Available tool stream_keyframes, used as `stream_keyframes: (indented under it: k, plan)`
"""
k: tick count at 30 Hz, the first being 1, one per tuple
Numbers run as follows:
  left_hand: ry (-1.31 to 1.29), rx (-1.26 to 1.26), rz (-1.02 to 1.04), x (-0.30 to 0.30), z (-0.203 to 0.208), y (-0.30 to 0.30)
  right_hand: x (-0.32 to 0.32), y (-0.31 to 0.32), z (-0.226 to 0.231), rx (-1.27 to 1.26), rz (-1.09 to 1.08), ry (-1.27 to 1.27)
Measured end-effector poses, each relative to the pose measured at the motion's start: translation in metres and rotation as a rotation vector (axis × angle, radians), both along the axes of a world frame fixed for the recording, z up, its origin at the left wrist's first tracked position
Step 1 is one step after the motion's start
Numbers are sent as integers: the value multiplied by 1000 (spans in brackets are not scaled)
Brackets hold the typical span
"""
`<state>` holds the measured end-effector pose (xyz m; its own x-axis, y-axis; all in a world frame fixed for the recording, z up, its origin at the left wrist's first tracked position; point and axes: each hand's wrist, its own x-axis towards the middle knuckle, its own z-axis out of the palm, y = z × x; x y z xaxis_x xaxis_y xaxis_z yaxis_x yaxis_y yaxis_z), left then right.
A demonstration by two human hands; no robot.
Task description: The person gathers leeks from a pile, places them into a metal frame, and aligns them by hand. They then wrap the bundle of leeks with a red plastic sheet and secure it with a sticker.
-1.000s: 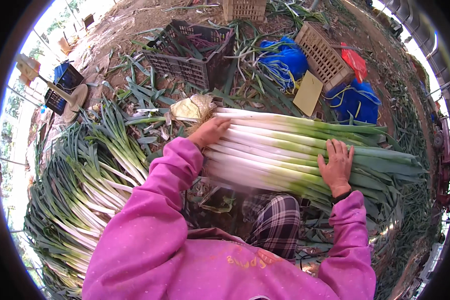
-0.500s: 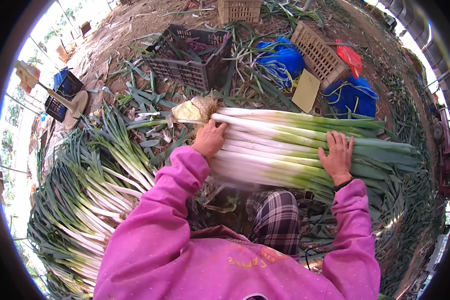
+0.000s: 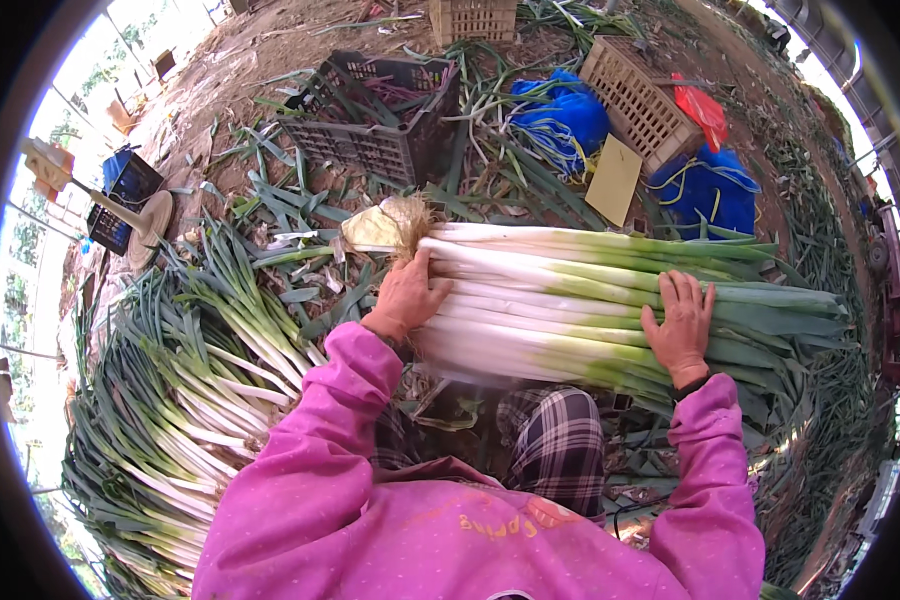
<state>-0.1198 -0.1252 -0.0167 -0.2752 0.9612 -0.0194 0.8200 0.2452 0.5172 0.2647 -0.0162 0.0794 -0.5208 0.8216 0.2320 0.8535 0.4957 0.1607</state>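
A thick bundle of leeks [image 3: 570, 300] lies across in front of me, white stalks and roots at the left, green leaves at the right. My left hand [image 3: 407, 297] presses against the root ends of the white stalks, fingers curled over them. My right hand [image 3: 680, 325] lies flat, fingers spread, on the pale green part of the bundle. Both arms wear pink sleeves. Below the bundle my checked trousers [image 3: 555, 450] show.
A large pile of loose leeks [image 3: 170, 400] spreads at my left. A dark plastic crate [image 3: 380, 120] and a tan crate [image 3: 635, 100] stand farther off, with blue bags [image 3: 705, 190], a yellow card [image 3: 615, 180] and cut leaves on the dirt ground.
Both hands stay on the bundle. My left hand has shifted slightly along the root ends; the view has tilted a little.
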Motion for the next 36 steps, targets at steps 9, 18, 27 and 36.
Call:
stream_keyframes:
  k: [9, 18, 27, 36]
  plan:
    - [244, -60, -34, 13, 1, 0, 1, 0, -1, 21, 2, 4]
    - [221, 233, 3, 10, -25, 11, -1, 4, -6, 29, 6, -1]
    - [131, -165, -117, 4, 0, 39, 5, 7, -8, 13, 17, 14]
    - [47, 92, 75, 38, -48, 24, 1, 2, -7, 69, 54, 24]
